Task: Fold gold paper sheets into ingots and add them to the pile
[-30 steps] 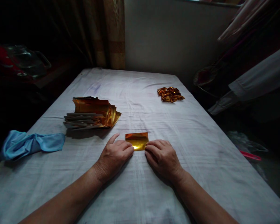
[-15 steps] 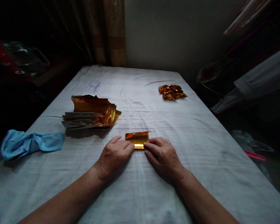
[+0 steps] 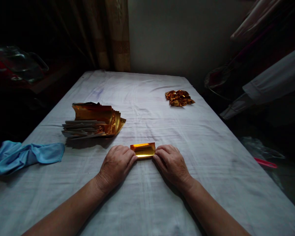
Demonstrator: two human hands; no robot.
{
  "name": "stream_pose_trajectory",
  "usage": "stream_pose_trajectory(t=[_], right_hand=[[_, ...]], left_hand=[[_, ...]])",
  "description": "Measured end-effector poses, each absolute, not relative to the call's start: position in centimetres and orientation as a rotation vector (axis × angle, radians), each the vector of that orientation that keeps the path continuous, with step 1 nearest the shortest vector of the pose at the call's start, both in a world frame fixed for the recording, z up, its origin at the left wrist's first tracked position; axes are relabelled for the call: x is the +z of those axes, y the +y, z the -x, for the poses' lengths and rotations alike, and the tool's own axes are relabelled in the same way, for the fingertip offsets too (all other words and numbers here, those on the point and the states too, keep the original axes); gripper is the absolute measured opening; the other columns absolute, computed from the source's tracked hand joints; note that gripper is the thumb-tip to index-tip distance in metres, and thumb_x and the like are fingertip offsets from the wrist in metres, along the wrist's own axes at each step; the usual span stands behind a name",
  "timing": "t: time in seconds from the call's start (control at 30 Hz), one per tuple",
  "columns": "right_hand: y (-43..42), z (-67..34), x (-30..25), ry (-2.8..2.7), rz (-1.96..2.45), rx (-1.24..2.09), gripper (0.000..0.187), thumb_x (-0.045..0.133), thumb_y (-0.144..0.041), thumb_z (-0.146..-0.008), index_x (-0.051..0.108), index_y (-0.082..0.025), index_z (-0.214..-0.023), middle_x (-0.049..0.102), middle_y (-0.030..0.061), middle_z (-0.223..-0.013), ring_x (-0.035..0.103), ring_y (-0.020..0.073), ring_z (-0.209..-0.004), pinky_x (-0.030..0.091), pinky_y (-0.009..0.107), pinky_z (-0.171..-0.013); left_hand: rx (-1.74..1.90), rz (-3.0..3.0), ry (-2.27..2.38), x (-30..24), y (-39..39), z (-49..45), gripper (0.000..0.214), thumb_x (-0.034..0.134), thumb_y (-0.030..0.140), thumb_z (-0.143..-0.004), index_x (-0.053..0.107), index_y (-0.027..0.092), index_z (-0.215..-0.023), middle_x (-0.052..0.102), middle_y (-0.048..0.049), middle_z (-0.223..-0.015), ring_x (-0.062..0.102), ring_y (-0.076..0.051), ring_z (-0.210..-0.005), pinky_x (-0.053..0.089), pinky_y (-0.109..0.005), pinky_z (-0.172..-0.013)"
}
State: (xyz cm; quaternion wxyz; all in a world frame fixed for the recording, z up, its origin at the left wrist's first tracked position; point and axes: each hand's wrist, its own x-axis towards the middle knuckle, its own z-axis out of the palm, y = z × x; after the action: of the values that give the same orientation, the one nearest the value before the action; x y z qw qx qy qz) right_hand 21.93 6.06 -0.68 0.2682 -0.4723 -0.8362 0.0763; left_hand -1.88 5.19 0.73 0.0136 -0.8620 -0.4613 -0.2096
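Note:
A small folded sheet of gold foil paper [image 3: 143,149] lies on the white cloth-covered table [image 3: 147,196] in front of me. My left hand [image 3: 116,164] pinches its left end with curled fingers. At the sheet's right end my right hand [image 3: 171,163] does the same. Both hands rest on the cloth, and the sheet looks like a narrow strip between them. A stack of gold foil sheets [image 3: 93,120] sits to the left, beyond my left hand. Several folded gold pieces [image 3: 179,98] lie in a small heap far to the right.
A crumpled blue cloth [image 3: 27,154] lies at the table's left edge. A glass jug [image 3: 19,64] stands in the dark at far left. Curtains and a wall close the far end. Pale fabric hangs at the right, with a pink object [image 3: 265,162] below.
The gold sheet has become narrower, its near edge folded over between my fingers. Both hands shifted slightly, and my left thumb has tucked in.

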Motion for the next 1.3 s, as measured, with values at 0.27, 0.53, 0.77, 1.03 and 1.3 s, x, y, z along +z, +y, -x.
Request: stream_pose_trajectory(t=[0.27, 0.53, 0.77, 1.03, 1.3], right_hand=[[6.2, -21.9, -0.7, -2.213, 1.328, 0.263, 0.022, 0.051, -0.029, -0.099, 0.065, -0.022, -0.084, 0.068, 0.0055, -0.093, 0.059, 0.0212, -0.088, 0.043, 0.036, -0.082], [6.9, -21.4, -0.7, -2.198, 1.427, 0.266, 0.021, 0.056, -0.028, -0.094, 0.061, -0.022, -0.075, 0.064, 0.0042, -0.085, 0.056, 0.0208, -0.082, 0.040, 0.034, -0.075], [7.0, -21.2, -0.8, -2.172, 1.449, 0.274, 0.020, 0.058, -0.027, -0.092, 0.060, -0.022, -0.073, 0.063, 0.0035, -0.083, 0.056, 0.0206, -0.081, 0.039, 0.034, -0.075], [6.9, -21.1, -0.9, -2.165, 1.444, 0.237, 0.021, 0.057, -0.027, -0.092, 0.059, -0.022, -0.072, 0.063, 0.0035, -0.083, 0.056, 0.0207, -0.081, 0.038, 0.034, -0.075], [6.9, -21.0, -1.1, -2.123, 1.449, 0.242, 0.019, 0.060, -0.026, -0.090, 0.057, -0.021, -0.072, 0.064, 0.0031, -0.083, 0.055, 0.0200, -0.081, 0.037, 0.033, -0.075]], left_hand=[[-0.575, 2.703, -1.540, 0.7, 5.4, 2.1, 0.030, 0.044, 0.030, -0.103, 0.060, 0.020, -0.080, 0.065, -0.0023, -0.075, 0.058, -0.021, -0.073, 0.039, -0.036, -0.073], [-0.624, 2.702, -1.584, 0.7, 5.3, 2.4, 0.025, 0.045, 0.029, -0.102, 0.061, 0.020, -0.086, 0.067, -0.0024, -0.080, 0.061, -0.020, -0.076, 0.041, -0.036, -0.075], [-0.733, 2.577, -1.324, 1.1, 4.5, 1.1, 0.026, 0.042, 0.021, -0.103, 0.067, 0.020, -0.097, 0.070, -0.0047, -0.092, 0.061, -0.022, -0.083, 0.047, -0.037, -0.077], [-0.684, 2.679, -1.215, 0.1, 2.1, -1.1, 0.034, 0.040, 0.023, -0.103, 0.062, 0.010, -0.126, 0.068, -0.0108, -0.128, 0.059, -0.026, -0.122, 0.046, -0.041, -0.107], [-0.540, 2.745, -1.243, -0.4, 1.5, -1.0, 0.042, 0.047, 0.032, -0.101, 0.056, 0.006, -0.134, 0.061, -0.0156, -0.138, 0.055, -0.027, -0.131, 0.044, -0.041, -0.111]])
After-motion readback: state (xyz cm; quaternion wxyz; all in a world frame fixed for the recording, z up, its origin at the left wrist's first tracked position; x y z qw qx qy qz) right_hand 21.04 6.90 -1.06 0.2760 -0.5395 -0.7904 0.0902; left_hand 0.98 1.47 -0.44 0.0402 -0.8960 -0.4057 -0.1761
